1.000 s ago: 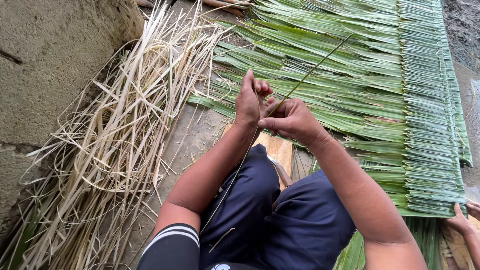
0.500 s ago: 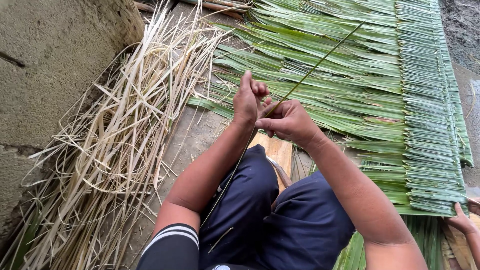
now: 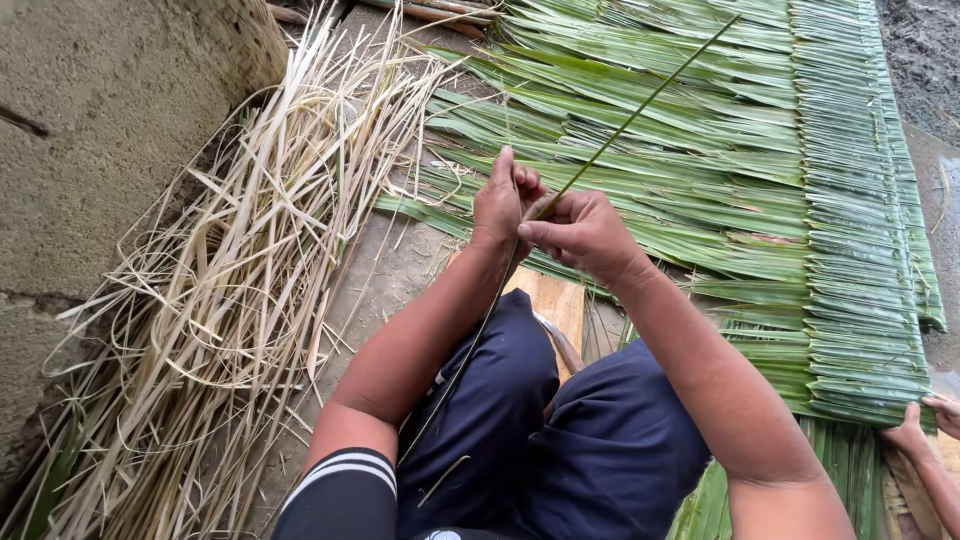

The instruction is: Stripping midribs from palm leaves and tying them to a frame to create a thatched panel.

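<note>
From the head camera, we pinch a thin green leaf strip (image 3: 630,118) in both hands: left hand (image 3: 497,205) and right hand (image 3: 580,232) clamped on it, raised slightly since a moment ago, above the woven leaf mat (image 3: 800,200); dry straw (image 3: 220,300) lies left.

Glossy green palm-leaf thatch (image 3: 800,200), dry matt straw strips (image 3: 230,300), rough concrete wall (image 3: 90,130), smooth wooden board (image 3: 552,300).

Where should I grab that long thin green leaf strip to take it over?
Probably the bare stretch of the long thin green leaf strip just beyond both hands, left hand and right hand. It runs taut and slanted above the green leaf mat, so pinch it from the side, across its width.
</note>
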